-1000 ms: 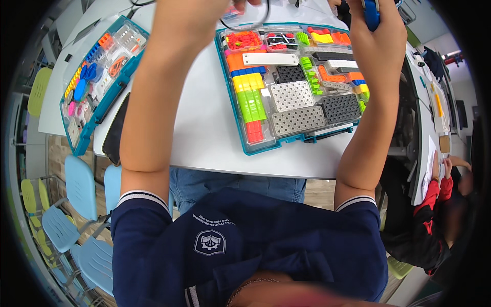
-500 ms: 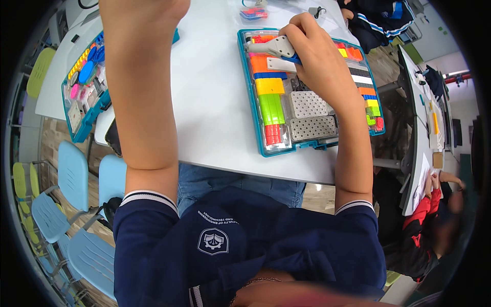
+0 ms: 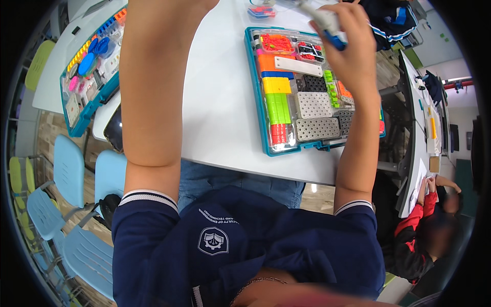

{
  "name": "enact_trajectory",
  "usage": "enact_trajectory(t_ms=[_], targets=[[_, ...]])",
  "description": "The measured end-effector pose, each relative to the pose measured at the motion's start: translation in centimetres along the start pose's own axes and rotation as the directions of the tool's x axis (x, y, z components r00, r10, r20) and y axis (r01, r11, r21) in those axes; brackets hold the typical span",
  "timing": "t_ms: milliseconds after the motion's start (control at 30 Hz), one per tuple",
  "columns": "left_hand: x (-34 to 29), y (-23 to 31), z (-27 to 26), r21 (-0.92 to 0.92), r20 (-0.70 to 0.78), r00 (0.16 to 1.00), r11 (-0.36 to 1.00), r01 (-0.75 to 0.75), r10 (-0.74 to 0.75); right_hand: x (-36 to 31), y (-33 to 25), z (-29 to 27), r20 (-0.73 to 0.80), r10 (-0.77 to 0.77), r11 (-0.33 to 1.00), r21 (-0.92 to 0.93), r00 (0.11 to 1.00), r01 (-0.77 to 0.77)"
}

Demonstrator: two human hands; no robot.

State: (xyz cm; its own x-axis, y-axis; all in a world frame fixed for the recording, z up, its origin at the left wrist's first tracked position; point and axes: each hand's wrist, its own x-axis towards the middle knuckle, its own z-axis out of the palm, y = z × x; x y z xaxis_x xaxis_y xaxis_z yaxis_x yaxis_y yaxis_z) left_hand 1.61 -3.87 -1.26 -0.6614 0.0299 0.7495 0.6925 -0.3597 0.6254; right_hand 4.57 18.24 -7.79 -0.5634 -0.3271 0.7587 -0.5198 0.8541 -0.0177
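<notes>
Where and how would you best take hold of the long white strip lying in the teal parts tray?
Pinch the long white strip across its narrow width near the middle, coming from straight above: it lies flat on top of other parts in the teal parts tray, long edges exposed, with the right hand raised clear above it.

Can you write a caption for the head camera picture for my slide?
Right hand lifts a small white-and-blue plastic piece above a teal tray of colourful building parts on a white table.

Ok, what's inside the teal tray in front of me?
The teal tray holds sorted building parts: orange, blue, yellow, green and red blocks, a white strip and grey perforated plates. The right hand and forearm cover its right compartments.
</notes>
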Motion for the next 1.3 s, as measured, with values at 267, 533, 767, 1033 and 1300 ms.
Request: enact_trajectory(t_ms=[267,533,767,1033,1300], targets=[[0.7,-1.5,0.7,-0.038,0.417,0.908,0.998,0.051,-0.031,0.4,-1.0,-7.8,-0.2,0.08,0.986,-0.127,0.977,-0.107],[0.6,-4.3,1.6,-0.138,0.589,0.78,0.978,-0.159,0.21,-0.6,-1.4,-10.7,-0.13,-0.054,0.852,-0.523,0.99,-0.022],[0.2,-3.5,1.7,-0.114,0.571,0.806,0.988,-0.107,0.153,-0.1,-1.7,-9.9,-0.206,-0.106,0.846,-0.533,0.973,-0.021],[-0.3,-3.3,2.1,-0.074,0.589,0.804,0.996,-0.045,0.08,0.2,-1.4,-9.6,-0.209,-0.147,0.818,-0.575,0.967,0.0],[-0.4,-2.9,2.4,-0.05,0.604,0.787,0.992,-0.117,0.123,0.0,-2.2,-9.8,-0.166,-0.07,0.779,-0.625,0.984,-0.05]])
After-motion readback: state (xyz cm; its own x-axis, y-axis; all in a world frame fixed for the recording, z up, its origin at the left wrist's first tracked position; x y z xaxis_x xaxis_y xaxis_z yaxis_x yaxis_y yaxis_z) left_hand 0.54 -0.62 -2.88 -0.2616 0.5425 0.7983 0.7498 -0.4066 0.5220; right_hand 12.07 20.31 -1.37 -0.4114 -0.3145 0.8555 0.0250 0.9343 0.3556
